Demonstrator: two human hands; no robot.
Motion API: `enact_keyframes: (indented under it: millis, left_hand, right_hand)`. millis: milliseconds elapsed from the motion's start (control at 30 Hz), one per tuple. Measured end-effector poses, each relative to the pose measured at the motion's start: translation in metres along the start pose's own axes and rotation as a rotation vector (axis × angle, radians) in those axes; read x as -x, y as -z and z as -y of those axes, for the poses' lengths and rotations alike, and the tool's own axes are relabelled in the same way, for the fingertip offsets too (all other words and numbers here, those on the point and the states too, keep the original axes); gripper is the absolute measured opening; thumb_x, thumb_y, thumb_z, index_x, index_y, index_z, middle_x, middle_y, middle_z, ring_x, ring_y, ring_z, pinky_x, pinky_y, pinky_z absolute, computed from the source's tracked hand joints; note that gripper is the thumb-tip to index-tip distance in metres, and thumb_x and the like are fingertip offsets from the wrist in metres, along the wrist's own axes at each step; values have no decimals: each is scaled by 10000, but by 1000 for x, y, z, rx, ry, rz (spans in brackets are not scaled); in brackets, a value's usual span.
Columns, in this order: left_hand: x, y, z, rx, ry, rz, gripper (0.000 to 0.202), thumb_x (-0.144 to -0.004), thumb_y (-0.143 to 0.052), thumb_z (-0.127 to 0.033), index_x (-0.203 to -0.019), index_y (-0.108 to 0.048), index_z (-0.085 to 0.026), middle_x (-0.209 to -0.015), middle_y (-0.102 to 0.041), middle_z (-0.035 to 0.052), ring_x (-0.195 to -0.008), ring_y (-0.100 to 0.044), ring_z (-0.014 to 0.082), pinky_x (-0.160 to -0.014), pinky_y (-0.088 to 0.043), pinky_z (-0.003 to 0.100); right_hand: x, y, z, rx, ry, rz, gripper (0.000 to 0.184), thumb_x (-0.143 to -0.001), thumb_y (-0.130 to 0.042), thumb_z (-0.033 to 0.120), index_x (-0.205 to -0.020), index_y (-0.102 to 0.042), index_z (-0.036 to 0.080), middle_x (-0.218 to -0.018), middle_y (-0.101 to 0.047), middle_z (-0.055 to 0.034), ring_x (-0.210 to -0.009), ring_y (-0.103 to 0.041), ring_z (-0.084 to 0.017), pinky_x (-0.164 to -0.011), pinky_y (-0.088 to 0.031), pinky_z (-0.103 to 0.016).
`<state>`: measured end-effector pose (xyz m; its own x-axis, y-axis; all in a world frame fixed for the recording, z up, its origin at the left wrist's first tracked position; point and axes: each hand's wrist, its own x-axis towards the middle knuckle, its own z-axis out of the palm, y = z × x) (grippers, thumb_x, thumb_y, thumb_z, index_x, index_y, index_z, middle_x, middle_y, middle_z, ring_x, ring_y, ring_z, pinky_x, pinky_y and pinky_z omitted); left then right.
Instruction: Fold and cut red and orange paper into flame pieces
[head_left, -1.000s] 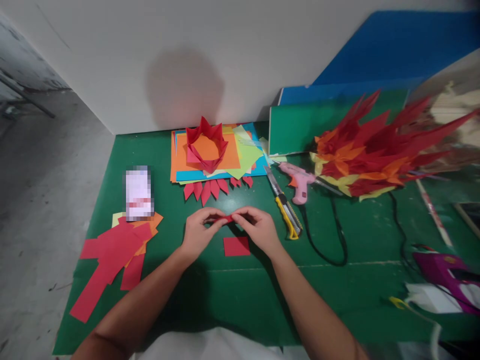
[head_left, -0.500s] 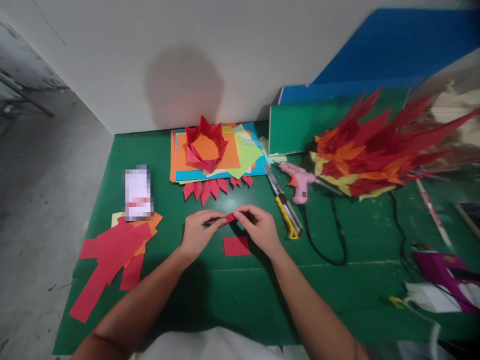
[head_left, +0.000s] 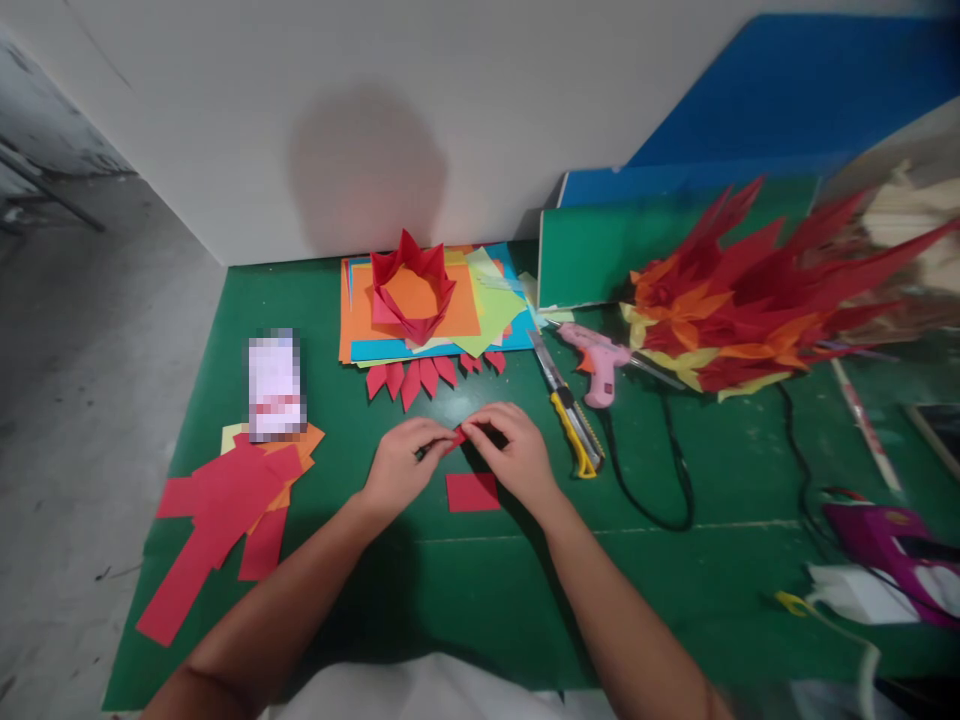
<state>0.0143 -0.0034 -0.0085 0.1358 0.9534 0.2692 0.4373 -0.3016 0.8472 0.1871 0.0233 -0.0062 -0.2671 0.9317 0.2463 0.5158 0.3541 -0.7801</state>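
Note:
My left hand (head_left: 405,462) and my right hand (head_left: 512,452) meet at the middle of the green mat (head_left: 465,590), fingers pinched on a small folded red paper piece (head_left: 459,436) held between them. Only a sliver of that piece shows. A flat red paper rectangle (head_left: 472,491) lies on the mat just below my hands. Beyond my fingers sits a row of several red pointed paper petals (head_left: 420,377), and behind them a red folded paper crown (head_left: 412,287) rests on a stack of coloured paper sheets (head_left: 491,305).
A yellow utility knife (head_left: 570,415) and a pink glue gun (head_left: 600,362) with a black cord lie right of my hands. A large red-orange paper flame piece (head_left: 750,290) fills the right. Red paper strips (head_left: 217,520) and a blurred card (head_left: 275,386) are at left. A purple tool (head_left: 892,555) sits at right edge.
My hands have drawn closer together over the red piece, so less of it shows. Nothing else on the mat has moved.

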Motion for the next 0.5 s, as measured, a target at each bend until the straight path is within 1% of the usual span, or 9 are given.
enact_keyframes:
  millis: [133,267,333,400,500]
  left_hand:
    - [2,-2,3,-53,-54,25,147,-878,-567,-168,-856,-713,-173,-799,-702,38,-723,-647,126,-686,-524,237]
    - [4,-4,2,-189,-105,75,213,-921,-508,-224,-871,-707,-166,-792,-678,49,-723,-619,140,-679,-506,258]
    - [5,-5,1,-240,-89,101,261,-941,-467,-247,-860,-699,-159,-805,-653,51,-718,-599,136,-686,-498,259]
    - [5,-6,-1,-265,-37,127,297,-956,-434,-265,-844,-689,-161,-831,-624,45,-708,-581,121,-686,-490,246]
    - [6,-6,-1,-320,3,167,319,-960,-416,-280,-813,-676,-169,-821,-594,33,-709,-555,122,-682,-473,245]
  right_hand:
    - [-2,-1,-4,73,36,20,119,-857,-575,246,-752,-622,214,-746,-634,-27,-751,-562,-194,-714,-431,-344]
    - [-3,-2,-5,116,45,32,103,-849,-578,229,-756,-615,206,-747,-628,-28,-756,-559,-195,-711,-418,-340]
    - [-3,-2,-5,136,48,42,92,-848,-576,222,-764,-611,205,-754,-628,-29,-754,-557,-196,-715,-412,-342]
    - [-3,-3,-4,154,46,51,86,-849,-572,219,-773,-609,205,-761,-629,-31,-754,-554,-198,-718,-409,-345]
    - [-3,-5,-4,168,29,54,80,-852,-567,223,-788,-611,204,-768,-630,-35,-750,-551,-199,-708,-404,-343]
